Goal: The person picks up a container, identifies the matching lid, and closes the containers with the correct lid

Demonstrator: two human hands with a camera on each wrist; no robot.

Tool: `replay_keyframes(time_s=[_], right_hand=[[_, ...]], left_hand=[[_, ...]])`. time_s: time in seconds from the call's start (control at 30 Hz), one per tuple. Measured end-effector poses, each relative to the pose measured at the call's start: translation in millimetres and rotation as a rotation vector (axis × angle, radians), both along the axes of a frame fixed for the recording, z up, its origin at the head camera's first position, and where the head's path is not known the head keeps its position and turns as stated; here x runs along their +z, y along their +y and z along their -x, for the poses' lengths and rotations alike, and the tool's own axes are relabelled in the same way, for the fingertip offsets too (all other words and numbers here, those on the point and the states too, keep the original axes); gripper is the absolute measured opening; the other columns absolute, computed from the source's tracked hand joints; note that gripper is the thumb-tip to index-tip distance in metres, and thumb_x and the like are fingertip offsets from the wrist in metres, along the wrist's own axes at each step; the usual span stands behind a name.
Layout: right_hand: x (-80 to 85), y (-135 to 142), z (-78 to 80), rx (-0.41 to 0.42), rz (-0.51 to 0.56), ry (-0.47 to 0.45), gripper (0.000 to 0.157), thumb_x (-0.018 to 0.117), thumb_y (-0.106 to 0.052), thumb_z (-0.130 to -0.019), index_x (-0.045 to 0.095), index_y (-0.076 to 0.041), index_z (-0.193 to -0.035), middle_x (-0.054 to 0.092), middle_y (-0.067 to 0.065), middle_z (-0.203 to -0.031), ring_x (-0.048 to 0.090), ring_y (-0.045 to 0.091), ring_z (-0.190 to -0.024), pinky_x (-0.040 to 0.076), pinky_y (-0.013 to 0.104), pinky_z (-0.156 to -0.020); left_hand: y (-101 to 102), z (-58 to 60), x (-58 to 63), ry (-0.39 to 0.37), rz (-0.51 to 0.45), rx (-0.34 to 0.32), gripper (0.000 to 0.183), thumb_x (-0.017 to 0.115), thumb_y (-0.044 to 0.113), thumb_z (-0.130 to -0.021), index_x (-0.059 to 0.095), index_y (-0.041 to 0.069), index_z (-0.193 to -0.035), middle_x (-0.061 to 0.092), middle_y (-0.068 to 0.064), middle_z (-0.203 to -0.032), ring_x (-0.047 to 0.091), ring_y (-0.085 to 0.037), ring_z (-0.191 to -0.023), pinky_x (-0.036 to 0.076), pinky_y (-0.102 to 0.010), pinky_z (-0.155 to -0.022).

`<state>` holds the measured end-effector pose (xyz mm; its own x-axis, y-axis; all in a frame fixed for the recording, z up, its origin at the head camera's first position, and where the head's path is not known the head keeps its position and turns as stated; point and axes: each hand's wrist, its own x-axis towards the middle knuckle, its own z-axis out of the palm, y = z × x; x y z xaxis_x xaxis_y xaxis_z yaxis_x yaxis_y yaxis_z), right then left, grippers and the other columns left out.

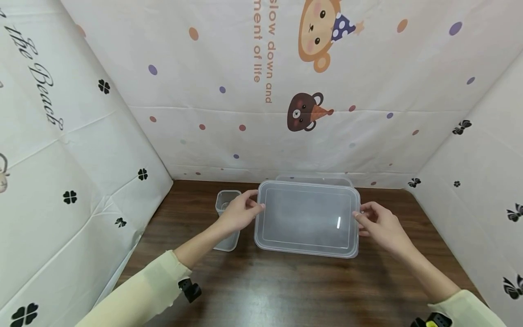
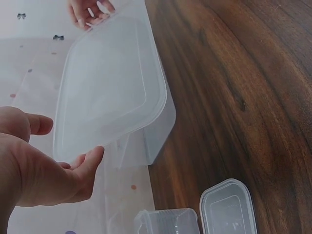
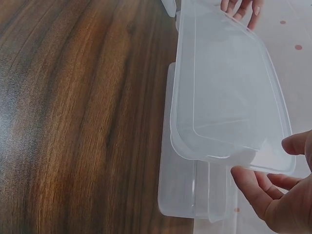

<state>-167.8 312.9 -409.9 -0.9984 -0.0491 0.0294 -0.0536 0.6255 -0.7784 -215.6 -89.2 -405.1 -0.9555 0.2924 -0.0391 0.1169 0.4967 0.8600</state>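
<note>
Head view: left hand (image 1: 241, 212) and right hand (image 1: 383, 226) each pinch a large clear lid (image 1: 307, 219) above the counter (image 1: 286, 290).
I read both grips as closed on the lid's short edges, thumb above and fingers beneath, the left one toward the rear corner, the right one nearer mid-edge. On the wrist views I see the lid raised and tilted, with a large container (image 3: 178, 187) behind and below it, near the counter's back edge; I can't tell whether the two touch anywhere. Toward the counter's back left corner I have a small container (image 1: 226, 198), and just in front of it a small lid (image 1: 227, 244), partly hidden by the left hand. Patterned cloth (image 1: 229, 59) rises along the counter's back, left and right edges.
</note>
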Motion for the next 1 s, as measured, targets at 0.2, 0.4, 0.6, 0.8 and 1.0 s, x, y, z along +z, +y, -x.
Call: replay_keyframes(time_s=[0.2, 0.4, 0.6, 0.8, 1.0], right_hand=[[2.0, 2.1, -0.2, 0.01, 0.009, 0.035, 0.046, 0.062, -0.032, -0.11, 0.056, 0.005, -0.135, 0.062, 0.024, -0.108, 0.073, 0.03, -0.09, 0.064, 0.03, -0.071], [4.4, 2.4, -2.0, -0.006, -0.007, 0.049, 0.045, 0.062, -0.032, -0.109, 0.056, 0.003, -0.137, 0.063, 0.023, -0.11, 0.073, 0.023, -0.09, 0.064, 0.029, -0.072], [10.1, 0.4, -0.5, 0.004, -0.032, 0.044, 0.05, 0.062, -0.035, -0.109, 0.055, 0.002, -0.142, 0.064, 0.02, -0.111, 0.074, 0.031, -0.096, 0.064, 0.027, -0.073], [15.4, 0.6, -0.8, 0.01, -0.068, 0.043, 0.05, 0.063, -0.036, -0.108, 0.055, -0.001, -0.143, 0.067, 0.02, -0.11, 0.074, 0.025, -0.091, 0.063, 0.027, -0.071], [18.9, 2.1, 0.6, 0.026, -0.089, 0.04, 0.05, 0.063, -0.036, -0.108, 0.054, -0.002, -0.144, 0.068, 0.02, -0.109, 0.074, 0.02, -0.085, 0.063, 0.027, -0.069]], left_hand=[[1.6, 1.2, 4.0, 0.001, -0.054, 0.021, 0.057, 0.065, 0.024, -0.105, 0.049, 0.007, -0.157, 0.068, -0.008, -0.109, 0.067, -0.027, -0.1, 0.058, -0.04, -0.086], [3.2, 2.8, 2.5, -0.026, -0.167, 0.031, 0.055, 0.064, 0.017, -0.105, 0.049, 0.007, -0.157, 0.064, -0.012, -0.108, 0.07, -0.031, -0.1, 0.063, -0.045, -0.09], [2.2, 3.2, 1.0, -0.01, -0.168, 0.057, 0.055, 0.065, 0.016, -0.105, 0.05, 0.009, -0.157, 0.062, -0.011, -0.108, 0.068, -0.029, -0.103, 0.063, -0.04, -0.088], [2.5, 2.7, 5.2, -0.008, -0.159, 0.058, 0.053, 0.065, 0.016, -0.105, 0.05, 0.008, -0.156, 0.062, -0.011, -0.108, 0.069, -0.031, -0.102, 0.063, -0.039, -0.087], [2.1, 3.5, 6.6, 0.002, -0.152, 0.052, 0.054, 0.065, 0.017, -0.106, 0.049, 0.006, -0.156, 0.063, -0.012, -0.108, 0.069, -0.032, -0.1, 0.063, -0.039, -0.087]])
